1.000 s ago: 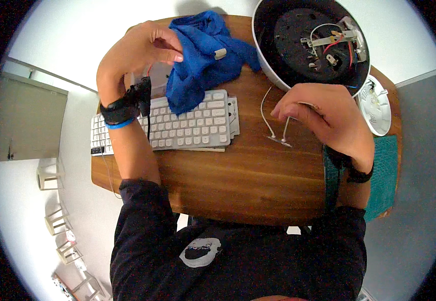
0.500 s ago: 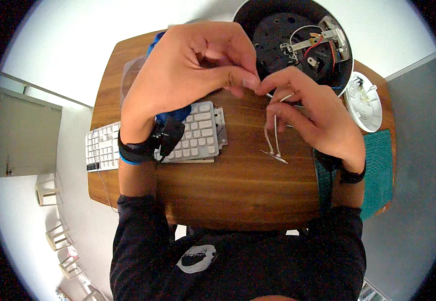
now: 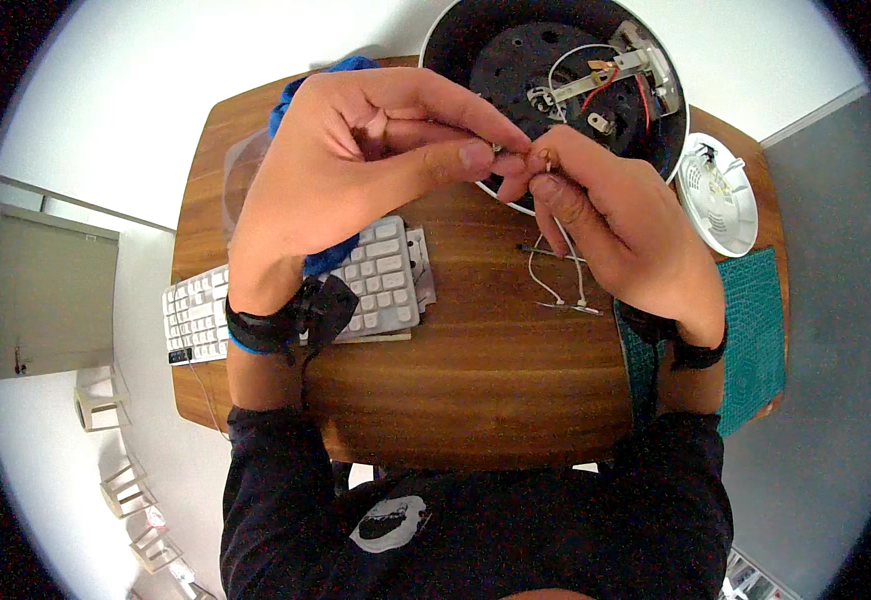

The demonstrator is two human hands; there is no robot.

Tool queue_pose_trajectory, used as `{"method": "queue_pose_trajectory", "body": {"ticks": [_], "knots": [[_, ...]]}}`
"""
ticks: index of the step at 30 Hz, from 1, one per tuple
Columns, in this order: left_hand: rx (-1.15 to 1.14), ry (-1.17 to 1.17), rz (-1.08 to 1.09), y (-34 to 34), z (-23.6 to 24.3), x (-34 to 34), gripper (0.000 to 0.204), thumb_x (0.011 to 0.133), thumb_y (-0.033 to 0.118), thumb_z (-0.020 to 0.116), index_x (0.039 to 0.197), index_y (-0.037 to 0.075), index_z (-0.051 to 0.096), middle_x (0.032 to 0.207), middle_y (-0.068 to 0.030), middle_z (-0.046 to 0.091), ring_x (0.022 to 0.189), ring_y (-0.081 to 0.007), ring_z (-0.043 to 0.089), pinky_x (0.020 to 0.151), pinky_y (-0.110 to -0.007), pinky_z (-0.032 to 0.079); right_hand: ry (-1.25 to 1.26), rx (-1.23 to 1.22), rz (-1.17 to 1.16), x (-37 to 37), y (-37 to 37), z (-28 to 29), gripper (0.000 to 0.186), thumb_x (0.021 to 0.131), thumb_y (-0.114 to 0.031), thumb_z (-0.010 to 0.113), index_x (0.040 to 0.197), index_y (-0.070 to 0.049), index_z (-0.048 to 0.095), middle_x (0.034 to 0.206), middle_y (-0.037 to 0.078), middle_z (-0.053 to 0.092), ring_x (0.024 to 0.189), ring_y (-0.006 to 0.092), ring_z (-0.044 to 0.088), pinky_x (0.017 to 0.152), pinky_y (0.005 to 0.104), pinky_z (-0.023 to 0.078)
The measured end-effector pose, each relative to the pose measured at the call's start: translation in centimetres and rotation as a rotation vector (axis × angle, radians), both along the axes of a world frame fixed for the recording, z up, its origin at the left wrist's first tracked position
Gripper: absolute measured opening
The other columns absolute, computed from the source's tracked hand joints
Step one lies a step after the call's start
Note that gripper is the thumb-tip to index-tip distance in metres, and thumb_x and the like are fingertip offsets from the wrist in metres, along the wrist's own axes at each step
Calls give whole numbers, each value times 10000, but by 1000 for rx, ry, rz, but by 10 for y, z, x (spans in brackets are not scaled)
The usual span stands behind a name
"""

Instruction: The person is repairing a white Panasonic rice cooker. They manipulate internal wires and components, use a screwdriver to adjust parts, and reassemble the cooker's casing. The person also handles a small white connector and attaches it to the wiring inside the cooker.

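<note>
Both hands are raised over the table, fingertips meeting in front of an upturned round appliance body [image 3: 435, 55]. My left hand [image 3: 325, 170] pinches thumb and forefinger on a tiny part too small to name. Right beside it, my right hand [image 3: 635, 240] is closed on a thin white wire [image 3: 580, 268], its thumb pressed to the forefinger. Two strands of the wire hang below the right fingers, ending in small thin metal-looking pieces [image 3: 567, 306]. Inside the appliance body are a metal bracket [image 3: 595, 85], red and white leads and small terminals. The wire's upper end is mostly hidden by the fingers.
A white keyboard [image 3: 380, 285] lies at the left, partly behind my left arm, with blue cloth [image 3: 330, 258] by it. At the right are a white oval cover [image 3: 720, 205] and a green mat [image 3: 750, 335]. A thin dark piece [image 3: 545, 250] shows behind the wire.
My left fingertips have shifted slightly apart from the right ones, showing a tiny part. My right hand has turned, and the hanging wire has swung a little to the right.
</note>
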State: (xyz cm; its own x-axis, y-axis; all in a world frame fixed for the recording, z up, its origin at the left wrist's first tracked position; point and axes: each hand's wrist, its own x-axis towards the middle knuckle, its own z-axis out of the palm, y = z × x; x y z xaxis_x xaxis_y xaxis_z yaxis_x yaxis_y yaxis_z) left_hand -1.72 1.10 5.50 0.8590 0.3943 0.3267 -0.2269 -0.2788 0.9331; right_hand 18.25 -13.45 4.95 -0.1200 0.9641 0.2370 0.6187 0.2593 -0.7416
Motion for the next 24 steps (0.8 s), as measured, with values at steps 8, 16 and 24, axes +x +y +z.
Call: {"method": "queue_pose_trajectory", "body": {"ticks": [8, 16, 24], "knots": [[-32, 0, 0, 0, -4, 3, 164, 905, -119, 698, 1060, -69, 689, 1021, -163, 762, 955, -212, 757, 864, -310, 617, -135, 74, 34, 6, 4, -2, 175, 1066, -186, 550, 1072, -39, 644, 770, 174, 637, 713, 373, 647, 619, 438, 494], [79, 62, -23, 3, -1, -5, 196, 860, -119, 744, 1035, -41, 703, 970, -131, 767, 888, -182, 753, 806, -295, 612, -163, 4, 36, 3, 5, -1, 192, 1028, -226, 622, 993, -43, 664, 798, 220, 641, 755, 433, 663, 629, 478, 497], [68, 26, -4, 2, -4, -4, 158, 870, -131, 707, 1007, -52, 707, 993, -152, 775, 887, -204, 759, 805, -304, 611, -198, 74, 72, 3, 8, -11, 196, 1008, -249, 641, 989, -56, 668, 797, 204, 651, 754, 415, 671, 628, 481, 504]]}}
